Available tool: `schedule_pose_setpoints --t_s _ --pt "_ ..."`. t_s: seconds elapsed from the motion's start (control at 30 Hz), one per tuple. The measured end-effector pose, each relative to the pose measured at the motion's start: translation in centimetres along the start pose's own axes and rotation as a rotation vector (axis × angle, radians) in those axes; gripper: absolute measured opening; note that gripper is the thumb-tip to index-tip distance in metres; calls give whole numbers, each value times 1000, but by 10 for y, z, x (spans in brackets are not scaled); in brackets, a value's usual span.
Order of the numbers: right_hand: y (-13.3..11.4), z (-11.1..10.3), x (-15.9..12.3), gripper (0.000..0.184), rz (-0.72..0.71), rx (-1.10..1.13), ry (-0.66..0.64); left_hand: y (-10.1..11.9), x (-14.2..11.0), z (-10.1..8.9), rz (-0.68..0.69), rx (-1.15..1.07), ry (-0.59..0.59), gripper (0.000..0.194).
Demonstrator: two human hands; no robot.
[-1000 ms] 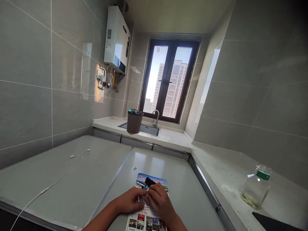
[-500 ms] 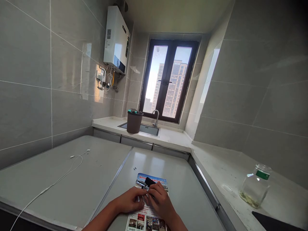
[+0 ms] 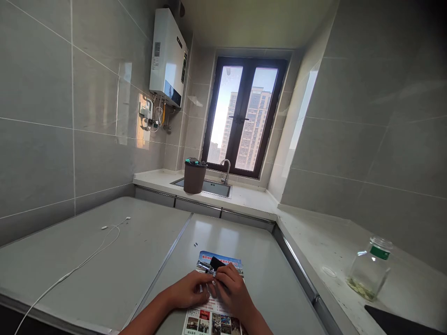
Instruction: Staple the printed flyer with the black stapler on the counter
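My left hand (image 3: 190, 289) and my right hand (image 3: 233, 291) meet over a printed colour leaflet (image 3: 211, 324) at the table's near side. Between their pinched fingertips is a small shiny chrome piece (image 3: 203, 266), joined or pressed against a black flat part (image 3: 217, 263) that tilts up beside the right fingers. Together they look like an opened stapler, but fingers cover much of it. Both hands are closed on this chrome-and-black device. Beyond the leaflet lie tiny silver bits (image 3: 195, 244).
A white cable (image 3: 75, 271) trails across the table's left panel (image 3: 104, 288). At the far counter, a brown bin (image 3: 194, 179) stands by the sink (image 3: 220, 189) and faucet (image 3: 227, 170). A glass jar (image 3: 369, 270) sits on the right counter (image 3: 314, 232), near a black edge (image 3: 401, 323).
The hands and the device stay almost in place, with only slight finger movement. The whole view shifts a little to the left.
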State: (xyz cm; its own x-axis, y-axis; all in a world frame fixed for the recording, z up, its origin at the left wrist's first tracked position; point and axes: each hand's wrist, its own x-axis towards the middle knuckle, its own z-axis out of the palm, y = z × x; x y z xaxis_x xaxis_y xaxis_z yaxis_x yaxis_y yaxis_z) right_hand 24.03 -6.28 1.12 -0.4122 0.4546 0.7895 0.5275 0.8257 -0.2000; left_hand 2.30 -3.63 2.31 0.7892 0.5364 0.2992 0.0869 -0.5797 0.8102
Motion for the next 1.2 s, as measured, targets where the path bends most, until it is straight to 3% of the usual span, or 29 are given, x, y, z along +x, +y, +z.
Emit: schedule_pose_setpoints --t_s 1.2 --pt "1 -1 -1 19 22 83 -6 -1 1 0 37 8 3 31"
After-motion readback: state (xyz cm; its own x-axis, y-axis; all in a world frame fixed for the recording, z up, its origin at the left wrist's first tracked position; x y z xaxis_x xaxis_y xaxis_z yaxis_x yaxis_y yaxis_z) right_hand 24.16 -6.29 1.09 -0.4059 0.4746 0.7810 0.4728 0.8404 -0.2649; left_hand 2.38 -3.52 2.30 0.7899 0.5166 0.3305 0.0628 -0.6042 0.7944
